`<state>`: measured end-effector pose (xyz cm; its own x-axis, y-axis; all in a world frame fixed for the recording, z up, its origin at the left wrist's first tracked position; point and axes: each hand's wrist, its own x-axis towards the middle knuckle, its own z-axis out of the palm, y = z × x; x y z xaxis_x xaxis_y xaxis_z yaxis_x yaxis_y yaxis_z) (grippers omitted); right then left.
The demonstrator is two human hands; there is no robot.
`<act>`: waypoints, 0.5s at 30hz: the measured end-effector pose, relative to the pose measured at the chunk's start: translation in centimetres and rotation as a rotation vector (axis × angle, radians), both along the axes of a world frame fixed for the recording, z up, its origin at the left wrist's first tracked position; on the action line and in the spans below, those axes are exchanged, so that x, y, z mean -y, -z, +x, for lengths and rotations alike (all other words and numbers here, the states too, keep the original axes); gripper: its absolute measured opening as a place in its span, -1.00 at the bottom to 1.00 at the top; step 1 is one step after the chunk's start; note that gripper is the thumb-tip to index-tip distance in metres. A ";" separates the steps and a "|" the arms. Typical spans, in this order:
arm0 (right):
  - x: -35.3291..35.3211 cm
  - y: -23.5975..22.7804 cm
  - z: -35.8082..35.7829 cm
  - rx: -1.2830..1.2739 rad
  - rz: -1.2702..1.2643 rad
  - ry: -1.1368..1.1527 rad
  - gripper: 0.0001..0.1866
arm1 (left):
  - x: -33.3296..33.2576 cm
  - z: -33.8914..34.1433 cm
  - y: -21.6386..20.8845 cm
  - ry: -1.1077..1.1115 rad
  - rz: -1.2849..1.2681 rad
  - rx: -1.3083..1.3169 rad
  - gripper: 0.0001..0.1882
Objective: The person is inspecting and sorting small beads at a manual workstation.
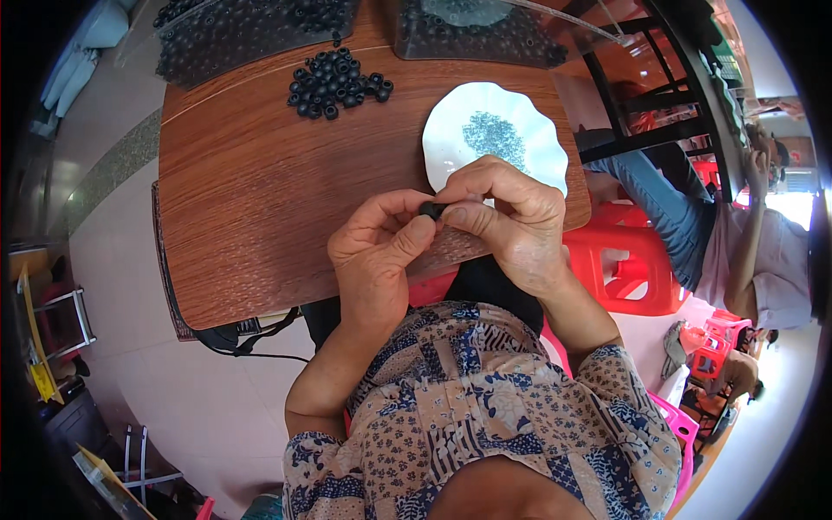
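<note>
My left hand (378, 247) pinches a small black round part (427, 210) between thumb and fingertips, above the table's near edge. Against it, the thumb and forefinger of my right hand (516, 224) are pressed together; whatever they hold is too small and covered to make out. Just beyond my right hand is a white wavy-rimmed plate (446, 111) with a patch of tiny grey-green pieces (496, 139) in its middle. A loose pile of black round parts with holes (334, 84) lies farther off to the left.
Two clear bins, left (251, 39) and right (485, 43), hold many similar black parts at the brown wooden table's (251, 199) far edge. A red plastic stool (624, 269) stands to the right, near a seated person in jeans (659, 195). Black cables (251, 347) hang at the left.
</note>
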<state>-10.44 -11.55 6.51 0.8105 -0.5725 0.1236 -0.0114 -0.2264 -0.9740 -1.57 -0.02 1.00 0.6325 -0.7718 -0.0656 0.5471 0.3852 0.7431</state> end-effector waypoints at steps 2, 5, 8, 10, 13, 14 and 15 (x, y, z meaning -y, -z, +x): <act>0.2 0.1 -0.1 -0.001 -0.070 -0.014 -0.83 | 0.0 -0.1 -0.2 -0.030 0.013 0.063 -0.78; 0.3 0.0 0.1 -0.005 -0.132 -0.029 -0.83 | 0.0 -0.1 -0.3 -0.042 0.039 0.085 -0.77; -0.1 0.0 0.2 0.027 -0.098 -0.020 -0.83 | 0.0 0.0 0.1 0.001 0.034 -0.017 -0.77; -0.4 0.2 0.1 0.059 -0.073 -0.010 -0.83 | 0.2 0.0 0.4 0.026 -0.037 -0.107 -0.78; -0.7 1.0 -0.1 0.093 -0.272 0.042 -0.83 | 0.3 0.0 0.4 0.050 -0.028 -0.224 -0.79; -0.8 1.2 -0.1 0.103 -0.333 0.061 -0.83 | 0.3 0.0 0.3 0.050 -0.027 -0.225 -0.79; -0.9 1.4 -0.2 0.112 -0.394 0.080 -0.84 | 0.3 0.0 0.1 0.055 -0.013 -0.250 -0.80</act>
<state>-10.63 -10.65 5.14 0.7345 -0.5239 0.4312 0.0576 -0.5850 -0.8090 -1.55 -0.30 0.89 0.5550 -0.8062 -0.2049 0.7337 0.3584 0.5773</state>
